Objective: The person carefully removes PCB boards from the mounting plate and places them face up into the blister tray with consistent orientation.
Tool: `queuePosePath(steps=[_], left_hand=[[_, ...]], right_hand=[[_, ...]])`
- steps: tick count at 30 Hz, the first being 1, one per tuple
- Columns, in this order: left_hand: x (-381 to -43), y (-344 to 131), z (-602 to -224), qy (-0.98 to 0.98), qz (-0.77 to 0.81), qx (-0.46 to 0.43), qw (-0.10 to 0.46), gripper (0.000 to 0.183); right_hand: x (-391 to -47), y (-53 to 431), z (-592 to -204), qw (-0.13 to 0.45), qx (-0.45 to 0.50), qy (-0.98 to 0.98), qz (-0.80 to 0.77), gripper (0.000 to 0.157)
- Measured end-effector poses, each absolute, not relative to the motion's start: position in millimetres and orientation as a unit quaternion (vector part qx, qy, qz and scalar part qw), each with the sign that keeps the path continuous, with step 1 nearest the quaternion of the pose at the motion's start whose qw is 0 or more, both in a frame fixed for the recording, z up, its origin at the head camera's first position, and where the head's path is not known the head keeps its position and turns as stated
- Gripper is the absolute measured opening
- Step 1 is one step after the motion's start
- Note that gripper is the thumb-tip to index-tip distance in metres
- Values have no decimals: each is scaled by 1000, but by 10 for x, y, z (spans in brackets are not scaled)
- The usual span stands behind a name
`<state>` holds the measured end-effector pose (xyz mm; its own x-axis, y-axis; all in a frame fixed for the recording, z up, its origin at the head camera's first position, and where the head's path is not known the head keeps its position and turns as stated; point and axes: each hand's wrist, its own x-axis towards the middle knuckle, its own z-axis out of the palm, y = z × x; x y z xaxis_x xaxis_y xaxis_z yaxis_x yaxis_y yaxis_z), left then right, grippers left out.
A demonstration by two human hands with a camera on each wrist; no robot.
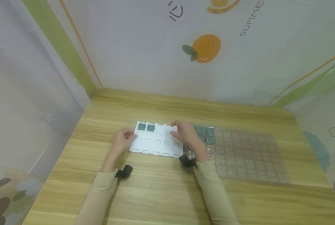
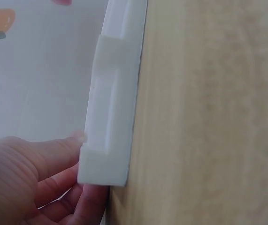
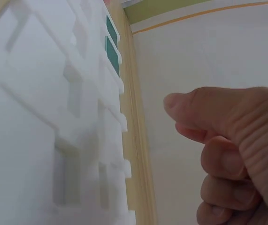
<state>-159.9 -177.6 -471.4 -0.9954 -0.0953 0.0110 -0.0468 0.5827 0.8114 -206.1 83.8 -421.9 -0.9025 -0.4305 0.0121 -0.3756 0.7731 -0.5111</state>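
A white tray [image 1: 149, 145] with rows of shallow pockets lies on the table, and two dark green square pieces [image 1: 150, 127] sit in its back-left pockets. At its left end, my left hand [image 1: 122, 141] pinches the tray's edge, thumb against the side and fingers underneath in the left wrist view. My right hand [image 1: 186, 133] is over the tray's right end, thumb and index finger apart, nothing visible between them. In the right wrist view its other fingers [image 3: 223, 192] curl loosely beside the tray.
A clear plastic tray [image 1: 249, 156] with many compartments lies to the right, partly behind my right hand and wrist. Several green squares [image 1: 210, 139] sit in its back-left compartments. Black wrist-worn pieces [image 1: 124, 172] are on both arms. A printed curtain [image 1: 145, 62] hangs behind the wooden table [image 1: 156, 193].
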Motion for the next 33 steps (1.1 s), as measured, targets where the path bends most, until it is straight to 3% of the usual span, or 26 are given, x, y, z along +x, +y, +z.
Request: queuePosePath(steps=[33], left_hand=[[-1599, -1778, -4707, -891, -451, 40, 22, 24]], right_hand=[[-2198, 292, -4280, 65, -254, 946, -193, 33]])
